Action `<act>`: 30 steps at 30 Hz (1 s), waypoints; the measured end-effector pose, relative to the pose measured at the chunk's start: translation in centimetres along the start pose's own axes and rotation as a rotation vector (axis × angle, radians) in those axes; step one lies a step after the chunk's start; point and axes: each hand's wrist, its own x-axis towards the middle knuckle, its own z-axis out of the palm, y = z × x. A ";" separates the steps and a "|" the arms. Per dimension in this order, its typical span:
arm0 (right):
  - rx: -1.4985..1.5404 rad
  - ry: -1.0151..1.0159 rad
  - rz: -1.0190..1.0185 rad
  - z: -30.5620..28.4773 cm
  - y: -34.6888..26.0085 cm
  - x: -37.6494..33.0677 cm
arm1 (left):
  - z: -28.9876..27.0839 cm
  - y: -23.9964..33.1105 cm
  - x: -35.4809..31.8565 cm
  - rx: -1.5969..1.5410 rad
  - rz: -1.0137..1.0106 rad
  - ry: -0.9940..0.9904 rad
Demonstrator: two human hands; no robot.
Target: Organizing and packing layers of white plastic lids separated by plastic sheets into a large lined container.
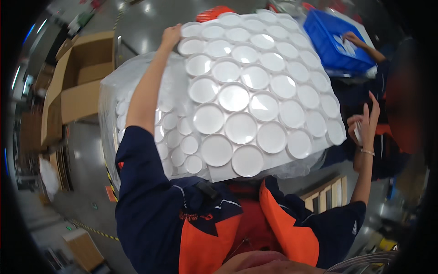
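A large white sheet (pixel 278 165) carries rows of shallow round white lids or dishes (pixel 241 127), lying flat and close together. My left arm reaches across to its far left corner, where my left hand (pixel 172 35) is closed on the edge; the fingertips are partly hidden. Off the sheet's right side is my right hand (pixel 367 121), with some fingers stretched upward. A thin white piece (pixel 358 132), seen edge-on, sits between its thumb and fingers; its exact kind is unclear. Lower on the left, smaller-looking round white pieces (pixel 189 144) lie under clear plastic film (pixel 109 91).
An open cardboard box (pixel 86 73) stands at the far left. At the far right is a blue crate (pixel 319 39) with white pieces inside, and a co-worker's hand (pixel 353 39) reaches into it. Behind the sheet shows an orange-red basket (pixel 214 13). A wooden pallet (pixel 328 195) is low on the right.
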 end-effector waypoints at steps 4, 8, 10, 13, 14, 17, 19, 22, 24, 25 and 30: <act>-0.181 0.008 -0.311 0.3 2.8 2.4 | -4.3 -6.2 1.8 0.126 0.292 0.057; -0.356 0.203 -0.576 -1.8 1.6 0.0 | -2.2 -0.3 -0.3 -0.157 -0.099 0.028; -0.243 0.217 -0.428 -1.8 -1.8 -1.7 | -3.6 0.0 -1.3 -0.150 -0.125 -0.031; -0.147 -0.129 -0.079 -2.2 -2.3 -4.7 | -4.0 -0.5 -0.1 -0.197 -0.214 -0.081; -0.109 -0.234 0.031 -1.8 -1.6 -5.2 | -4.6 -1.0 0.4 -0.192 -0.214 -0.086; 0.020 -0.487 0.332 -1.6 0.7 -5.7 | -5.9 -2.1 1.6 -0.302 -0.303 -0.291; 0.114 -0.588 0.410 -1.5 1.5 -5.6 | -6.0 -2.1 2.2 -0.308 -0.258 -0.371; 0.138 -0.592 0.419 -1.5 1.7 -5.1 | -6.8 -2.4 2.8 -0.291 -0.137 -0.489; 0.172 -0.613 0.410 -1.5 1.4 -4.5 | -7.6 -2.8 3.3 -0.261 -0.072 -0.526; 0.202 -0.626 0.402 -1.5 1.1 -4.2 | -8.0 -2.9 3.8 -0.148 0.007 -0.526; 0.205 -0.520 0.370 -2.5 -1.0 -4.0 | -8.1 -1.4 4.5 -0.014 0.164 -0.491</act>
